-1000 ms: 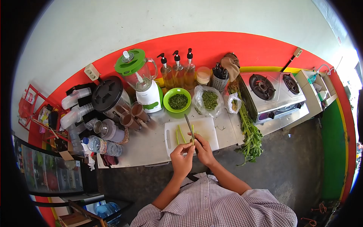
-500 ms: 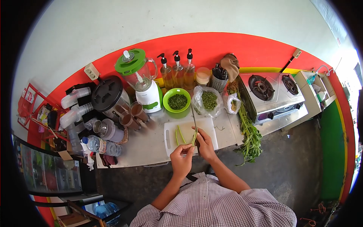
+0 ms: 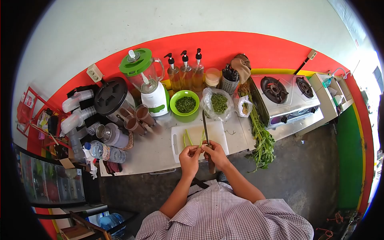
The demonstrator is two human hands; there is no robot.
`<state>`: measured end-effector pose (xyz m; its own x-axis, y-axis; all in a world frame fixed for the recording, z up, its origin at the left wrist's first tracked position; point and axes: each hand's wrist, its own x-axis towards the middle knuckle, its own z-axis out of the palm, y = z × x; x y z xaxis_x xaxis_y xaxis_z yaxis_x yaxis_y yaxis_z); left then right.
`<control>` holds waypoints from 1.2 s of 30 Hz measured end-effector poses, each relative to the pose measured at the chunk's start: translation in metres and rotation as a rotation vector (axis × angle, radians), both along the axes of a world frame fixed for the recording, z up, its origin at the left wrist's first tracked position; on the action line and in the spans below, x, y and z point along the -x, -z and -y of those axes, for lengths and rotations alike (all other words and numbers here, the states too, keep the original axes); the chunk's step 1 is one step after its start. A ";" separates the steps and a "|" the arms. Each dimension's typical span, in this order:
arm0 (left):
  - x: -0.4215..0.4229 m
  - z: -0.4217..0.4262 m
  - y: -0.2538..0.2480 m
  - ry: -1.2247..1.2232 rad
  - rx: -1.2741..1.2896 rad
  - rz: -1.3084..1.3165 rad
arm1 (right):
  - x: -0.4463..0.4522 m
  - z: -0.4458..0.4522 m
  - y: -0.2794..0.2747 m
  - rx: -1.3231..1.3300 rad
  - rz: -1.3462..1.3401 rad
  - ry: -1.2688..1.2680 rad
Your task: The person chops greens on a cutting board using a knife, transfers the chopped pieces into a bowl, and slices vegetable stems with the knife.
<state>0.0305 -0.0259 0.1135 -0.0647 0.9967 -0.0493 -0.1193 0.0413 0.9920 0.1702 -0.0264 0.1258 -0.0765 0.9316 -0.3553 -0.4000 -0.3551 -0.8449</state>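
Over the near edge of a white cutting board [image 3: 219, 132], my left hand [image 3: 190, 159] pinches a thin green stalk [image 3: 202, 138]. Right beside it, my right hand [image 3: 216, 155] is closed around a knife [image 3: 205, 126], its blade pointing away from me and its brown handle showing below the fingers. The fingertips of both hands nearly meet at the stalk. Other green stalks [image 3: 188, 137] lie on the board's left part. Behind the board stand a green bowl [image 3: 184, 114] of chopped greens and a clear plastic bag [image 3: 208, 105] with more chopped greens.
A blender [image 3: 155, 100] and pump bottles [image 3: 186, 76] stand at the back. Cups, a water bottle [image 3: 105, 152] and a black-lidded container [image 3: 111, 96] crowd the left. Leafy stems [image 3: 262, 150] hang over the counter's front edge, beside a gas stove [image 3: 286, 100] at the right.
The knife has turned more upright and dropped lower in my right hand, so its handle now shows. Both hands have drawn close together at the stalk. The view has shifted slightly.
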 end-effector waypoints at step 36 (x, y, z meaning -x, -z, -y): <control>0.024 -0.033 0.055 0.217 0.496 0.118 | -0.007 -0.029 0.046 -0.079 0.415 -0.056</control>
